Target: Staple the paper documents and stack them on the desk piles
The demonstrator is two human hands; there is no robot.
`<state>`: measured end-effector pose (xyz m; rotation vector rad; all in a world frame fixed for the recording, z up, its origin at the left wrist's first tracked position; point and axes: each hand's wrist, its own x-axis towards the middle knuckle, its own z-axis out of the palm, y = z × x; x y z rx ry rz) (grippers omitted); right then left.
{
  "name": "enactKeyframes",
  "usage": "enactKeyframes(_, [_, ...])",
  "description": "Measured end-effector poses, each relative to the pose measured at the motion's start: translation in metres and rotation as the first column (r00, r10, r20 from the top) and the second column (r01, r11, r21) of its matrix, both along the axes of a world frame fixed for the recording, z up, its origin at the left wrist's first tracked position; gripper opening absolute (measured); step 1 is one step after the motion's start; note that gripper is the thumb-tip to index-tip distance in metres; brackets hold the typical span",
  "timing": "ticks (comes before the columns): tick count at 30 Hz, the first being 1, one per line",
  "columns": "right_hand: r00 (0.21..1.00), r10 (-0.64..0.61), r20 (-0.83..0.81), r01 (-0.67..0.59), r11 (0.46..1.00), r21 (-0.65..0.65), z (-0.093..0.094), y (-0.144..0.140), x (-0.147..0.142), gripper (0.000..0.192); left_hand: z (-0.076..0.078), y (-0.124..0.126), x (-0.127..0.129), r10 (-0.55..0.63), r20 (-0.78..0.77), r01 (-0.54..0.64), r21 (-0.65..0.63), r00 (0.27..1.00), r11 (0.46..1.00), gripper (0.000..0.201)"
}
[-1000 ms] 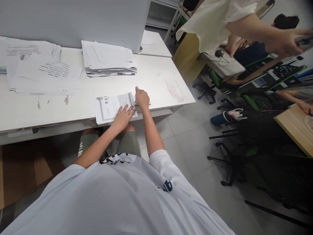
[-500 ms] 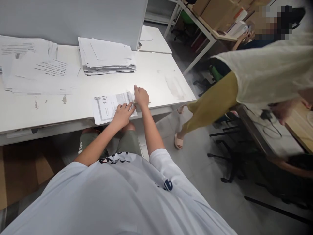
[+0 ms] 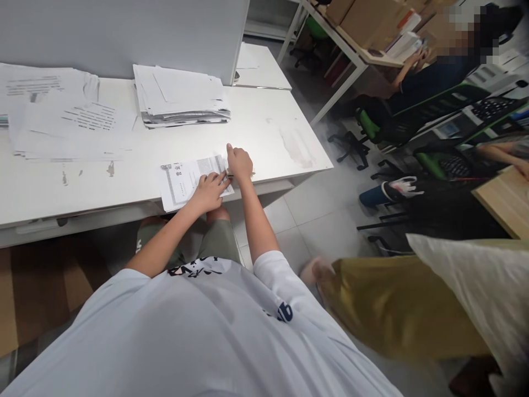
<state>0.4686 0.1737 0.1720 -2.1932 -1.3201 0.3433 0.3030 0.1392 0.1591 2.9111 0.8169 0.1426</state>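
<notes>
Printed sheets of paper (image 3: 176, 184) lie at the front edge of the white desk (image 3: 264, 132), slightly askew. My left hand (image 3: 210, 192) rests on them with its fingers spread, pressing on their right part. Against the right edge of the sheets, my right hand (image 3: 239, 162) is closed, thumb on top. Something small and dark shows below its fingers, too little of it to name.
A thick stack of papers (image 3: 182, 99) and loose printed sheets (image 3: 61, 129) lie further back, before a grey partition (image 3: 119, 36). To the right, a person in mustard trousers (image 3: 397, 309) is close by. Another person sits near cardboard boxes (image 3: 367, 25); office chairs (image 3: 372, 124) stand there.
The person in mustard trousers has walked nearer along my right side, uncovering chairs and a seated person behind. My hands and the sheets stay nearly in place.
</notes>
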Motion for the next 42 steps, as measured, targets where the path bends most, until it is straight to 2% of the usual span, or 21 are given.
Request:
enactKeyframes(5, [1.000, -0.005, 0.006, 0.005, 1.000, 0.008, -0.001, 0.001, 0.000, 0.076, 0.001, 0.010, 0.000, -0.038, -0.014, 0.037, -0.023, 0.999, 0.999, 0.063])
enactKeyframes(11, [0.999, -0.015, 0.039, 0.015, 1.000, 0.009, 0.000, 0.000, -0.003, 0.072, 0.000, 0.035, -0.008, -0.146, -0.060, 0.137, -0.128, 0.987, 0.982, 0.071])
enactKeyframes(16, [0.998, -0.025, 0.053, 0.024, 1.000, 0.020, 0.000, 0.000, -0.005, 0.065, 0.001, 0.050, -0.012, -0.201, -0.088, 0.185, -0.160, 0.976, 0.970, 0.056])
enactKeyframes(19, [0.998, -0.030, 0.049, 0.029, 0.999, 0.023, 0.001, 0.000, -0.007, 0.060, 0.002, 0.051, -0.010, -0.213, -0.104, 0.201, -0.113, 0.971, 0.973, 0.050])
enactKeyframes(25, [0.998, -0.029, 0.057, 0.028, 0.999, 0.018, 0.001, 0.001, -0.007, 0.057, 0.003, 0.048, -0.008, -0.227, -0.116, 0.223, -0.047, 0.967, 0.974, 0.051])
enactKeyframes(32, [0.999, -0.030, 0.038, 0.029, 0.999, 0.016, 0.001, 0.003, -0.007, 0.057, 0.002, 0.055, -0.004, -0.268, -0.117, 0.264, -0.049, 0.956, 0.963, 0.052])
enactKeyframes(37, [0.999, -0.040, 0.003, 0.040, 0.999, 0.010, 0.005, 0.003, -0.007, 0.057, 0.002, 0.053, 0.002, -0.247, -0.141, 0.240, -0.066, 0.959, 0.969, 0.051])
enactKeyframes(42, [0.997, -0.040, -0.072, 0.043, 0.998, 0.036, 0.005, 0.002, -0.004, 0.052, -0.001, 0.052, 0.006, -0.264, -0.123, 0.259, -0.055, 0.957, 0.964, 0.051])
